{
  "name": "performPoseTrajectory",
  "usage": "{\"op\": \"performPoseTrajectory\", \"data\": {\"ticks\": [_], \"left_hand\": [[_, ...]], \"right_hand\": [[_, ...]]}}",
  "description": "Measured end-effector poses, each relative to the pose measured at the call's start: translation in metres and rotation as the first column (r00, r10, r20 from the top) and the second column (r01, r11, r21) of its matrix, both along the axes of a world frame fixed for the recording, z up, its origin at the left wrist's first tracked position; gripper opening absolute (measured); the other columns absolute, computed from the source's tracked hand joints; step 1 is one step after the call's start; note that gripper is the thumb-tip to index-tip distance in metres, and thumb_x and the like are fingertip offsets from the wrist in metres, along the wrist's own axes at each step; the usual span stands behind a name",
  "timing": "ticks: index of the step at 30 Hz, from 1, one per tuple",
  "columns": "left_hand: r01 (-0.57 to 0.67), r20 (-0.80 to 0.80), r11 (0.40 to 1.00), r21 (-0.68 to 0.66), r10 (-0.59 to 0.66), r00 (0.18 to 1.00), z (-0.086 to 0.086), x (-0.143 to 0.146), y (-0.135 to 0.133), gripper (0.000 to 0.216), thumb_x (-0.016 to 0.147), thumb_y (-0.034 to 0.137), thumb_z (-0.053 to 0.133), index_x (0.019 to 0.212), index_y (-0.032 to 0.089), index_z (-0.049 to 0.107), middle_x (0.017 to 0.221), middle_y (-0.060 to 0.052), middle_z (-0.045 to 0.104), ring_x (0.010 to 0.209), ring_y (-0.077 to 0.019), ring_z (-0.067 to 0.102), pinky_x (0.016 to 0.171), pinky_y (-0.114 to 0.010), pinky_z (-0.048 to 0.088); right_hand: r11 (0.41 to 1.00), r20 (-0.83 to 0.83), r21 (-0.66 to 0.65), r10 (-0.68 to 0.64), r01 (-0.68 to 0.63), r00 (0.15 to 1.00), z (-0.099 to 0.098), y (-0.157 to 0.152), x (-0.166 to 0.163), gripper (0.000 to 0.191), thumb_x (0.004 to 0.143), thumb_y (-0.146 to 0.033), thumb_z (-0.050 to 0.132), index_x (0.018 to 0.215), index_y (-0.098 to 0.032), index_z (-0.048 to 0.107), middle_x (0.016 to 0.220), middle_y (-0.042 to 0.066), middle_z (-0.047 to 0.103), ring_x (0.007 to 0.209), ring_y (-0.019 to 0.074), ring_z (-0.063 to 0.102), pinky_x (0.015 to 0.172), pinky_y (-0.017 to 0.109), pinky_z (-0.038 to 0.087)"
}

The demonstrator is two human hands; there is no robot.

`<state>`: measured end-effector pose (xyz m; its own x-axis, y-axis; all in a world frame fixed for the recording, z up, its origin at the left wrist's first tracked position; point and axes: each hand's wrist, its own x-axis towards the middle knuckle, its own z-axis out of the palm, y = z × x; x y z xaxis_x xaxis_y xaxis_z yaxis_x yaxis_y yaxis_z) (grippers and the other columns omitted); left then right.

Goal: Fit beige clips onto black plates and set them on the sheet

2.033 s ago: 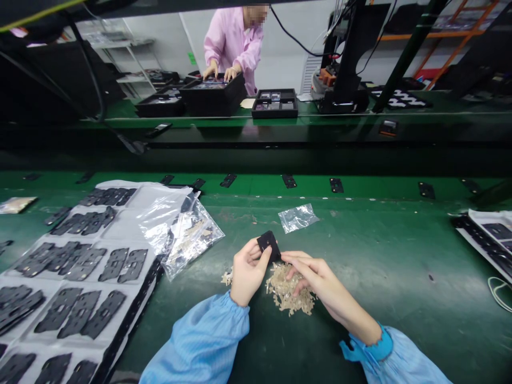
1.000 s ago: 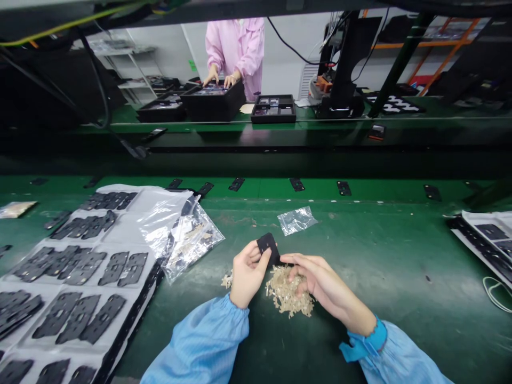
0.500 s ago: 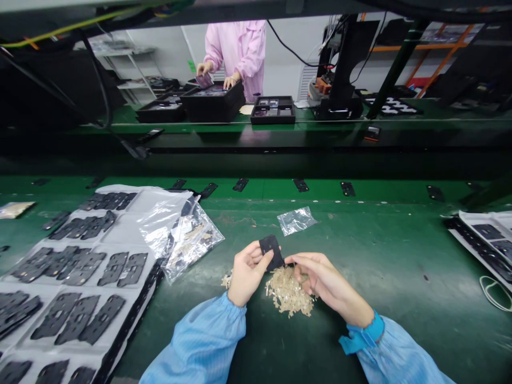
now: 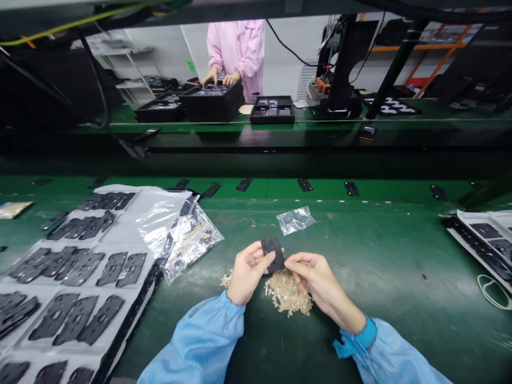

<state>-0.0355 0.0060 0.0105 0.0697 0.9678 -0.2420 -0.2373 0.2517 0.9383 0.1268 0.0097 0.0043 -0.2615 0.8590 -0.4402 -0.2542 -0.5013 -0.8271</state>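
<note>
A flat black plastic plate [image 4: 273, 254] with small holes is pinched between the thumb and fingers of my left hand [image 4: 248, 269]. My right hand [image 4: 312, 273] is at the plate's right edge, its thumb and forefinger pressed together there. Whatever lies between those fingertips is too small to make out. Below both hands a pile of small beige translucent pieces [image 4: 288, 296] lies on the green work surface [image 4: 200, 330]. A few more such pieces [image 4: 226, 278] lie left of it, partly behind my left hand.
On the left, a white compartment tray [image 4: 124, 226] holds several similar black plates, with a clear bag of parts [image 4: 192, 240] over its corner. A small clear bag [image 4: 296, 220] lies ahead. Black plates [image 4: 304, 185] line the green strip beyond. A co-worker in pink [image 4: 236, 50] handles black trays [image 4: 212, 104].
My right thumb and forefinger have closed together at the plate's edge. The plate has shifted slightly. Parts on the far strip have moved a little right. The co-worker's hand has lowered to the tray.
</note>
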Motion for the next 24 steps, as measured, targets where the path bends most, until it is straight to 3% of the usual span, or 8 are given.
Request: {"op": "performPoseTrajectory", "data": {"ticks": [6, 9, 11, 15, 18, 21, 24], "left_hand": [[0.024, 0.157, 0.999, -0.036, -0.018, 0.987, -0.001, 0.002, -0.001, 0.038, 0.074, 0.028, 0.070, 0.107, 0.014, 0.059, 0.099, -0.012, 0.071, 0.083, -0.0212, 0.069, 0.062, -0.024, 0.055], [0.045, 0.245, 0.998, -0.039, -0.034, 0.969, 0.000, 0.005, -0.004, 0.036, 0.072, 0.028, 0.071, 0.103, 0.014, 0.059, 0.097, -0.011, 0.070, 0.086, -0.0226, 0.068, 0.067, -0.029, 0.056], [0.051, 0.276, 0.998, -0.033, -0.040, 0.960, 0.000, 0.008, -0.005, 0.031, 0.073, 0.027, 0.071, 0.099, 0.014, 0.060, 0.096, -0.010, 0.069, 0.088, -0.0224, 0.067, 0.069, -0.029, 0.056], [-0.027, 0.334, 1.000, -0.015, 0.030, 0.942, -0.004, 0.012, -0.006, 0.021, 0.077, 0.023, 0.067, 0.095, 0.015, 0.061, 0.101, -0.008, 0.065, 0.097, -0.0198, 0.063, 0.082, -0.028, 0.052], [-0.086, 0.343, 0.996, -0.012, 0.085, 0.935, -0.007, 0.013, -0.005, 0.022, 0.079, 0.023, 0.065, 0.100, 0.015, 0.062, 0.108, -0.009, 0.062, 0.106, -0.0213, 0.058, 0.092, -0.032, 0.046], [-0.074, 0.219, 0.995, 0.067, 0.058, 0.974, -0.007, 0.013, -0.006, 0.020, 0.077, 0.023, 0.066, 0.095, 0.015, 0.063, 0.110, -0.009, 0.060, 0.109, -0.0222, 0.055, 0.095, -0.034, 0.042], [-0.049, 0.002, 0.967, 0.251, 0.050, 0.999, -0.003, 0.011, -0.007, 0.016, 0.076, 0.022, 0.068, 0.089, 0.015, 0.064, 0.107, -0.009, 0.059, 0.106, -0.0221, 0.055, 0.092, -0.032, 0.043]], "right_hand": [[0.984, -0.213, -0.131, 0.088, -0.118, 0.973, 0.003, 0.001, 0.006, 0.016, 0.068, -0.023, 0.076, 0.077, -0.013, 0.067, 0.052, -0.003, 0.054, 0.037, 0.0033, 0.042, 0.030, 0.012, 0.030], [0.945, -0.399, -0.246, 0.103, -0.214, 0.911, 0.003, 0.001, 0.007, 0.024, 0.067, -0.016, 0.075, 0.090, -0.017, 0.067, 0.069, 0.000, 0.059, 0.047, 0.0049, 0.050, 0.033, 0.010, 0.032], [0.937, -0.480, -0.245, 0.106, -0.248, 0.871, 0.002, 0.000, 0.007, 0.028, 0.069, -0.016, 0.074, 0.095, -0.018, 0.066, 0.074, 0.001, 0.059, 0.053, 0.0065, 0.054, 0.036, 0.011, 0.036], [0.985, -0.504, -0.059, 0.111, -0.163, 0.857, 0.005, -0.003, 0.002, 0.026, 0.079, -0.034, 0.066, 0.100, -0.019, 0.062, 0.088, 0.004, 0.060, 0.073, 0.0146, 0.061, 0.051, 0.021, 0.053], [0.994, -0.378, 0.093, 0.084, -0.053, 0.922, 0.007, -0.005, -0.004, 0.029, 0.075, -0.031, 0.071, 0.100, -0.020, 0.060, 0.093, 0.004, 0.062, 0.082, 0.0183, 0.063, 0.060, 0.029, 0.057], [0.980, -0.203, 0.192, -0.018, 0.058, 0.979, 0.006, -0.006, -0.007, 0.021, 0.074, -0.027, 0.072, 0.090, -0.017, 0.063, 0.076, 0.002, 0.063, 0.067, 0.0136, 0.062, 0.057, 0.025, 0.055], [0.946, -0.054, 0.309, -0.088, 0.101, 0.995, 0.005, -0.005, -0.005, 0.018, 0.074, -0.032, 0.072, 0.082, -0.016, 0.067, 0.066, 0.000, 0.059, 0.053, 0.0114, 0.058, 0.050, 0.024, 0.053]]}}
